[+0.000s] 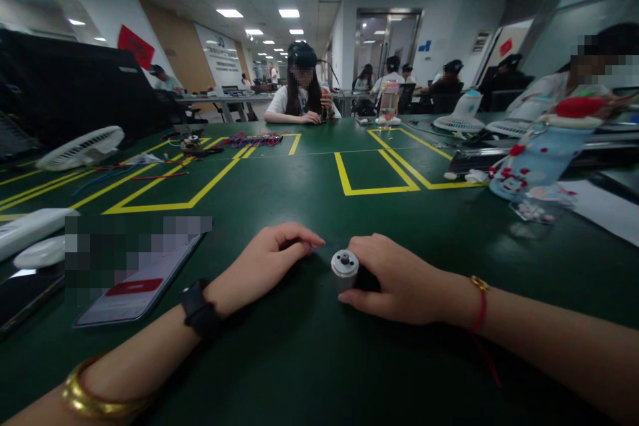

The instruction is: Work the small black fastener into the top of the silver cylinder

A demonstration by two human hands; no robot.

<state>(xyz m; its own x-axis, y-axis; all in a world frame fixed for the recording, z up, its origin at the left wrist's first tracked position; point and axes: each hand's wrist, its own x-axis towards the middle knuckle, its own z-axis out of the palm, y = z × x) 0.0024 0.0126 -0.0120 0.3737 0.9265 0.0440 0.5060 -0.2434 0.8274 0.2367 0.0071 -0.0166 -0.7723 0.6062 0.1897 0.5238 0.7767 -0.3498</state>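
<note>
My right hand (399,279) is wrapped around a small silver cylindrical motor (344,266) that stands upright on the green table (309,359), its shaft end facing up. My left hand (267,266) rests on the table just left of the motor, fingers curled loosely with the fingertips pointing toward it; nothing shows in it. A black watch sits on my left wrist and a red string bracelet on my right.
A phone (134,286) lies at the near left beside white devices (30,229). Yellow tape boxes (372,176) mark the table's middle. Coloured wires (252,140) and a white fan (80,146) lie far left, a decorated bottle (536,160) and papers at right. Another person sits across the table.
</note>
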